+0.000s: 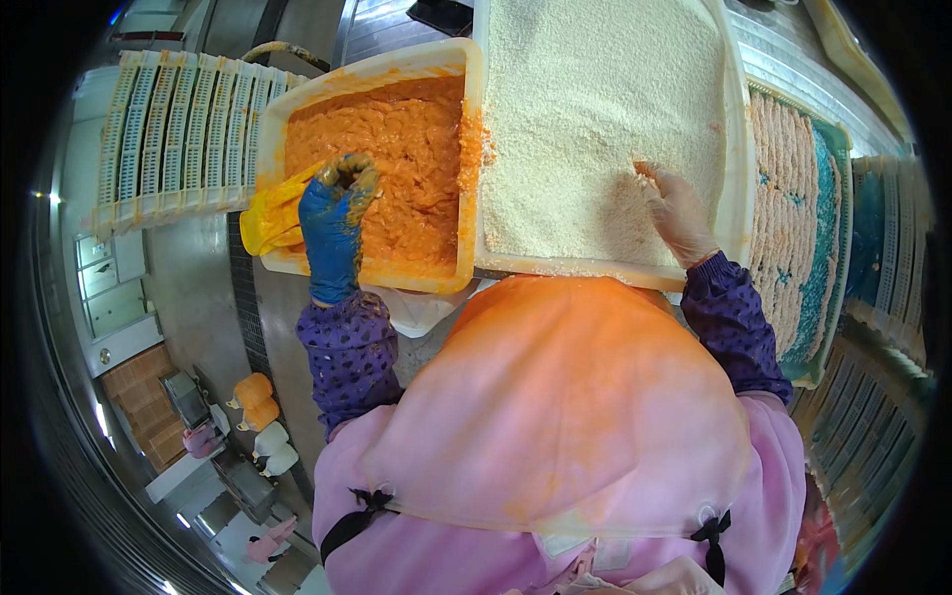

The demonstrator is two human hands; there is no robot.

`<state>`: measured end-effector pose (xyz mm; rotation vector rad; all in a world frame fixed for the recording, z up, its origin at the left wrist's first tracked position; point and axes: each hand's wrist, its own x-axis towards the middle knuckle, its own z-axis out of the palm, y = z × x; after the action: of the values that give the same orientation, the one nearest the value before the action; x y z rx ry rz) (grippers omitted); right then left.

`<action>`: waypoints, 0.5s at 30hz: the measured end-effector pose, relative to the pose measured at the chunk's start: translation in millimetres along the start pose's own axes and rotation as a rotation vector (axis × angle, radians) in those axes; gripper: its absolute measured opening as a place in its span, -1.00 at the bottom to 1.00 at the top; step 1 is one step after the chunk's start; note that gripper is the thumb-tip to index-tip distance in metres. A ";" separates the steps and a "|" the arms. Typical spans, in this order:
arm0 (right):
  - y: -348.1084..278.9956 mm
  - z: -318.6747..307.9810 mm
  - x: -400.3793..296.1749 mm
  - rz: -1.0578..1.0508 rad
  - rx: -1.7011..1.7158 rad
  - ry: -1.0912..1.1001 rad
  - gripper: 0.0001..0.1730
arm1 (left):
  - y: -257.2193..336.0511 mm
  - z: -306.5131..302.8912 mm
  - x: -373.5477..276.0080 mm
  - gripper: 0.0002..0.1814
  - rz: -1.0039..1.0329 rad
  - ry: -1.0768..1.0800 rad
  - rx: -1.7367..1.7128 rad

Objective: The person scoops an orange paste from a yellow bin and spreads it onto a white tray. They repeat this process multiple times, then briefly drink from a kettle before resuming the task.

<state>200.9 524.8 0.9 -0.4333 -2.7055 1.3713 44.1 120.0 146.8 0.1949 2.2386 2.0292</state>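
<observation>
My left hand (338, 216), in a blue glove smeared with batter, is over a white tub (476, 178) of wet orange meat-like mixture (401, 163). Its fingers curl towards the thumb; whether they pinch a piece cannot be made out. A yellow plastic item (275, 212), coated with the mixture, leans at the tub's left rim beside that hand. Over a large white tray (736, 149) of pale breadcrumbs (587, 126) is my right hand (673, 212), in a thin translucent glove. Its fingertips are together and orange-brown at the tip; stain or small piece, I cannot tell.
Right of the tray, a green crate (840, 223) holds rows of crumb-coated strips (777, 201) over a teal layer. Stacked plastic crates (186, 134) stand at the left, more crates (855, 424) at the lower right. A dark object (440, 15) lies on the steel surface behind.
</observation>
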 end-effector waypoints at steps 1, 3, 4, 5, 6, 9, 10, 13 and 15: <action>-3.1 1.0 -1.3 0.041 -0.016 -0.021 -0.59 | 17.6 12.2 -1.3 -0.75 0.016 -0.047 0.033; -13.2 -2.3 -1.3 0.121 -0.043 -0.063 -0.61 | 55.8 42.0 -4.5 -0.75 0.052 -0.140 0.104; -11.4 -1.7 -1.4 0.151 0.021 -0.049 -0.61 | 69.4 54.2 -5.1 -0.73 0.068 -0.226 0.148; -7.3 0.0 0.2 0.183 0.086 -0.031 -0.61 | 80.6 66.6 -4.2 -0.71 0.084 -0.318 0.192; -2.7 1.9 2.7 0.211 0.150 -0.015 -0.62 | 84.6 77.6 -5.0 -0.69 0.101 -0.406 0.236; 15.1 7.0 6.5 0.191 0.174 0.010 -0.61 | 60.7 107.9 -4.8 -0.77 0.063 -0.572 0.183; 10.9 4.4 6.6 0.217 0.185 0.003 -0.60 | 43.4 121.0 -2.3 -0.80 0.015 -0.591 0.290; -1.4 -1.6 5.5 0.265 0.170 -0.030 -0.59 | -17.1 141.4 5.9 -0.83 0.027 -0.558 0.584; 6.7 1.8 4.4 0.262 0.104 -0.067 -0.58 | -49.8 139.9 11.2 -0.84 0.241 -0.417 0.745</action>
<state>197.9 528.5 -5.8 -0.7688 -2.6885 1.6083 55.9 254.4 83.5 0.8856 2.6289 0.9823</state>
